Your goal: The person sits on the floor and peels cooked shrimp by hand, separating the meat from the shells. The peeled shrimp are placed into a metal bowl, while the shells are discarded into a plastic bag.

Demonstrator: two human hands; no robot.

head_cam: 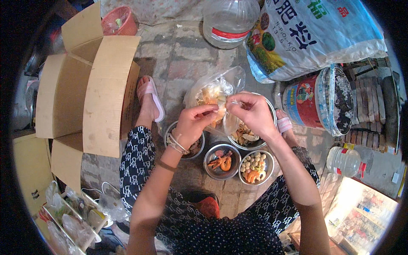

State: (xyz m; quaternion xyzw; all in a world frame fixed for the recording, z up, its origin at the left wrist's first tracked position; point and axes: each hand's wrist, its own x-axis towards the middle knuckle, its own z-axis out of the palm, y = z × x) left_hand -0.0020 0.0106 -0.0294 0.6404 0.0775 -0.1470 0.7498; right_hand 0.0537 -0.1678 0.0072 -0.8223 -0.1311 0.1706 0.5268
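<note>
Both hands pinch at a clear plastic bag [234, 78] that holds orange and whitish food pieces. My left hand [196, 122], with pale bands on its wrist, has thumb and fingertips together at the bag's near side. My right hand [250, 110] pinches a gathered bit of the plastic. Under the bag and right hand is a large metal bowl [245, 135] of brownish food. A metal bowl [196, 147] with dark contents is partly hidden by the left hand. Nearer stand a small metal bowl [222, 162] with cooked shrimp and another [256, 167] with small round balls and shrimp.
An open cardboard box [106, 95] stands at left, a red plastic basket [127, 24] behind it. A large clear jug [229, 22], a printed woven sack [322, 38], a paint-type bucket [314, 100], stacked bricks [368, 100] and a plastic bottle [346, 162] lie beyond and right. A shelf rack [71, 212] holds bags.
</note>
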